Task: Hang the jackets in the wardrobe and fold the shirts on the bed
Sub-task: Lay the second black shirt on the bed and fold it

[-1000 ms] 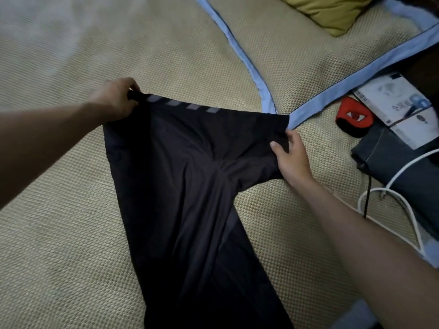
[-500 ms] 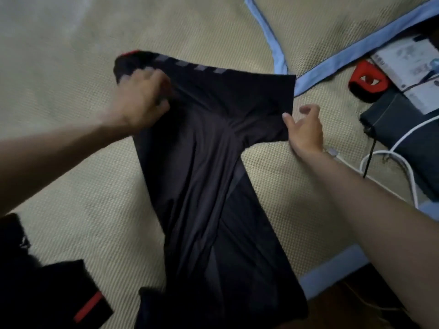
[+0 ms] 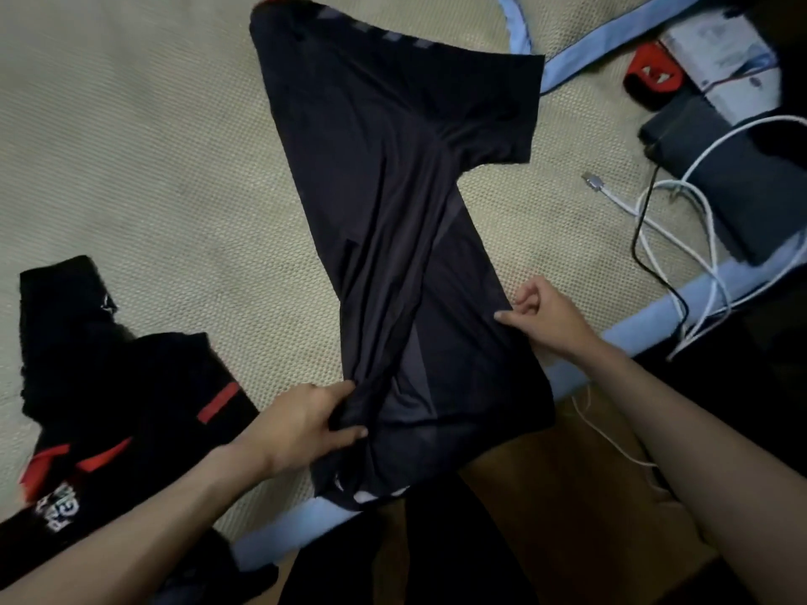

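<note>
Shirt [image 3: 393,203] is my landmark in the head view: dark, folded lengthwise, it lies along the bed [image 3: 153,159] with its hem hanging over the bed's near edge. My left hand [image 3: 301,425] grips a bunch of fabric at the shirt's lower left side, fingers curled round it. My right hand [image 3: 546,316] sits at the shirt's right edge; thumb and curled fingers seem to pinch the cloth, though I see that poorly. Left of the shirt lies a black garment with red stripes [image 3: 109,386]. Right of the shirt, white cables [image 3: 698,203] loop across the bed's blue edge, near a red object [image 3: 650,76] and a white box [image 3: 725,58].
</note>
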`<action>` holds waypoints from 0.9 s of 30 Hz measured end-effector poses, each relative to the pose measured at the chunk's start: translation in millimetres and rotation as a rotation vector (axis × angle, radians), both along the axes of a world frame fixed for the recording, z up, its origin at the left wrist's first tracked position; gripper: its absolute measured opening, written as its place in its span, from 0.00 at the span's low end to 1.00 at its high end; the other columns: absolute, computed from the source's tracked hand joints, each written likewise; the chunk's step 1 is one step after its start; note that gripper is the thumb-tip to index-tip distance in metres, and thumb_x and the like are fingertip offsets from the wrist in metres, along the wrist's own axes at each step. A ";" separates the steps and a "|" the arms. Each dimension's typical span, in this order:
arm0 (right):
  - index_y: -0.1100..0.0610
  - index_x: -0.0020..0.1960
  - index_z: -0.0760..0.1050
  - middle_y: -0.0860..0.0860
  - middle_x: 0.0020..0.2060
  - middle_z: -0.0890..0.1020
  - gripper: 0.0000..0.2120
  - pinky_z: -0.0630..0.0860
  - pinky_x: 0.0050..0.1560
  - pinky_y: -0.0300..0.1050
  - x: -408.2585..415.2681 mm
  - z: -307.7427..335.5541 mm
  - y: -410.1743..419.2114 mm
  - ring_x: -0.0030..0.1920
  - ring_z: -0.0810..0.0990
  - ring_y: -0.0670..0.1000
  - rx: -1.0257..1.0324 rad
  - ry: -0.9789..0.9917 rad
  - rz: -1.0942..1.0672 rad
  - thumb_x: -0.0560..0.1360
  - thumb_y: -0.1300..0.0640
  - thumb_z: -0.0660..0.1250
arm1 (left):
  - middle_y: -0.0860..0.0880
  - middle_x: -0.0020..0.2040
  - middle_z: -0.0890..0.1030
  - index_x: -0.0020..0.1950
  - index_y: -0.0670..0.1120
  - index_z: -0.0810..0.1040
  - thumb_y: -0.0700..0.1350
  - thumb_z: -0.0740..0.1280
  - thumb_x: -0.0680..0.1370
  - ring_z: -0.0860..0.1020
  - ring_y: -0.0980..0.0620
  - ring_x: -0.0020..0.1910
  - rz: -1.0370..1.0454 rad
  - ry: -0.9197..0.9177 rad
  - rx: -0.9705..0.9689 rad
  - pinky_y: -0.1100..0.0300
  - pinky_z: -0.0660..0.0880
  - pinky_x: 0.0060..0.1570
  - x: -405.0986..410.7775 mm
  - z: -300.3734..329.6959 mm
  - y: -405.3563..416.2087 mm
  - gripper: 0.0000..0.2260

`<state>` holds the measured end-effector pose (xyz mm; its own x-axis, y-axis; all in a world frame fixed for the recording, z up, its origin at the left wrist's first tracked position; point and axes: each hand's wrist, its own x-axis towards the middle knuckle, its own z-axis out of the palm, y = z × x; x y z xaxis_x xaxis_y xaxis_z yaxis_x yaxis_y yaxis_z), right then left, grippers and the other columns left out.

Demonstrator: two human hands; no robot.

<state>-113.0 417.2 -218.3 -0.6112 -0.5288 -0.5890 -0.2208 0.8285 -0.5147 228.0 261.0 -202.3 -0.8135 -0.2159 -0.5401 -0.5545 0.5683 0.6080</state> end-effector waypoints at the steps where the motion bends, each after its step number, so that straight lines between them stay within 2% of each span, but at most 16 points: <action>1: 0.50 0.43 0.70 0.49 0.38 0.79 0.16 0.75 0.46 0.50 10.3 2.6 8.6 0.38 0.77 0.49 0.007 0.027 0.005 0.71 0.52 0.79 | 0.55 0.41 0.83 0.55 0.52 0.73 0.62 0.69 0.75 0.82 0.54 0.42 0.087 0.027 0.031 0.57 0.75 0.43 0.8 9.0 9.4 0.17; 2: 0.50 0.43 0.70 0.50 0.40 0.78 0.15 0.74 0.45 0.48 21.2 5.1 16.5 0.40 0.75 0.48 -0.002 0.090 0.021 0.72 0.53 0.78 | 0.56 0.40 0.82 0.53 0.53 0.71 0.60 0.70 0.75 0.82 0.54 0.40 0.160 0.064 0.047 0.57 0.76 0.42 -0.5 19.8 20.1 0.16; 4: 0.51 0.44 0.73 0.51 0.47 0.76 0.11 0.74 0.52 0.46 46.5 13.0 28.7 0.45 0.74 0.48 -0.061 0.273 0.079 0.73 0.54 0.76 | 0.53 0.39 0.82 0.53 0.54 0.65 0.58 0.70 0.76 0.81 0.51 0.39 0.242 0.113 0.002 0.52 0.77 0.40 -6.2 45.0 43.9 0.16; 6: 0.51 0.43 0.76 0.50 0.47 0.79 0.11 0.76 0.56 0.48 77.6 28.4 31.2 0.48 0.77 0.48 -0.109 0.290 0.052 0.73 0.46 0.74 | 0.50 0.39 0.81 0.56 0.55 0.61 0.55 0.67 0.78 0.81 0.46 0.40 0.296 0.155 -0.071 0.51 0.75 0.39 -13.5 67.3 69.9 0.16; 7: 0.51 0.44 0.78 0.50 0.45 0.83 0.16 0.79 0.55 0.50 93.2 39.7 27.8 0.46 0.81 0.48 -0.111 0.157 -0.023 0.71 0.38 0.73 | 0.50 0.40 0.81 0.58 0.55 0.60 0.54 0.66 0.79 0.81 0.45 0.41 0.301 0.181 -0.111 0.51 0.75 0.39 -18.9 77.2 81.6 0.15; 8: 0.51 0.46 0.80 0.50 0.43 0.86 0.24 0.80 0.55 0.51 108.0 50.7 22.1 0.45 0.84 0.49 -0.101 -0.059 -0.129 0.68 0.30 0.71 | 0.50 0.42 0.81 0.59 0.55 0.60 0.53 0.64 0.80 0.82 0.44 0.43 0.290 0.206 -0.139 0.51 0.75 0.40 -25.0 85.9 92.3 0.14; 9: 0.52 0.50 0.82 0.50 0.44 0.87 0.29 0.81 0.56 0.52 120.2 59.9 17.0 0.45 0.86 0.50 -0.093 -0.313 -0.235 0.67 0.27 0.69 | 0.50 0.44 0.81 0.59 0.54 0.61 0.52 0.63 0.80 0.82 0.44 0.44 0.272 0.228 -0.154 0.50 0.76 0.42 -31.0 91.0 102.1 0.13; 11: 0.51 0.58 0.83 0.50 0.50 0.88 0.25 0.80 0.60 0.53 137.3 72.4 11.3 0.52 0.87 0.52 -0.087 -0.701 -0.368 0.72 0.33 0.70 | 0.50 0.46 0.82 0.59 0.54 0.62 0.50 0.62 0.80 0.82 0.44 0.44 0.238 0.243 -0.187 0.50 0.75 0.39 -41.5 95.3 121.9 0.11; 13: 0.53 0.59 0.84 0.51 0.53 0.88 0.18 0.78 0.62 0.50 141.3 76.5 10.2 0.56 0.86 0.53 -0.134 -0.778 -0.407 0.75 0.43 0.72 | 0.52 0.39 0.81 0.56 0.53 0.65 0.48 0.66 0.76 0.81 0.47 0.34 0.159 0.254 -0.316 0.55 0.67 0.27 -51.3 95.7 140.8 0.12; 15: 0.54 0.54 0.84 0.52 0.48 0.88 0.10 0.80 0.53 0.45 137.9 79.9 9.9 0.54 0.86 0.55 -0.163 -0.698 -0.437 0.75 0.53 0.72 | 0.54 0.29 0.76 0.50 0.52 0.70 0.48 0.72 0.70 0.75 0.53 0.21 0.082 0.286 -0.406 0.62 0.54 0.20 -60.5 93.8 156.1 0.13; 16: 0.53 0.50 0.83 0.50 0.44 0.87 0.04 0.79 0.47 0.41 132.1 77.5 11.4 0.52 0.85 0.54 -0.184 -0.610 -0.429 0.76 0.56 0.71 | 0.55 0.26 0.74 0.47 0.51 0.71 0.48 0.73 0.69 0.72 0.54 0.18 0.049 0.285 -0.434 0.64 0.53 0.20 -66.0 91.0 162.6 0.13; 18: 0.53 0.49 0.82 0.47 0.42 0.85 0.04 0.76 0.40 0.37 118.2 73.3 18.3 0.50 0.85 0.52 -0.207 -0.448 -0.377 0.78 0.60 0.68 | 0.55 0.23 0.72 0.45 0.51 0.72 0.49 0.76 0.68 0.69 0.55 0.16 0.010 0.286 -0.491 0.65 0.56 0.20 -77.7 81.3 175.3 0.14; 21: 0.56 0.57 0.83 0.48 0.47 0.87 0.08 0.77 0.39 0.33 99.0 70.4 31.9 0.49 0.85 0.47 -0.162 -0.398 -0.266 0.81 0.56 0.67 | 0.55 0.21 0.71 0.44 0.51 0.74 0.48 0.77 0.67 0.67 0.55 0.15 0.005 0.271 -0.528 0.66 0.54 0.22 -96.8 71.9 193.3 0.14; 23: 0.54 0.50 0.83 0.45 0.42 0.87 0.07 0.76 0.36 0.30 88.4 72.1 42.6 0.42 0.85 0.42 -0.133 -0.377 -0.204 0.81 0.54 0.68 | 0.54 0.20 0.71 0.44 0.51 0.75 0.47 0.77 0.67 0.68 0.55 0.15 -0.011 0.268 -0.507 0.66 0.53 0.23 -108.0 70.2 205.3 0.13; 25: 0.53 0.44 0.83 0.42 0.35 0.86 0.10 0.75 0.33 0.29 80.9 73.0 51.1 0.35 0.84 0.38 -0.133 -0.301 -0.168 0.81 0.51 0.67 | 0.55 0.21 0.72 0.44 0.51 0.75 0.46 0.76 0.67 0.69 0.56 0.15 -0.051 0.254 -0.490 0.65 0.52 0.23 -116.2 69.7 215.3 0.11; 27: 0.53 0.41 0.82 0.43 0.33 0.85 0.13 0.75 0.34 0.30 74.8 69.7 57.8 0.33 0.83 0.38 -0.131 -0.200 -0.149 0.82 0.51 0.67 | 0.55 0.22 0.74 0.45 0.51 0.77 0.46 0.76 0.68 0.70 0.56 0.17 -0.090 0.249 -0.467 0.65 0.53 0.23 -123.0 67.0 225.2 0.10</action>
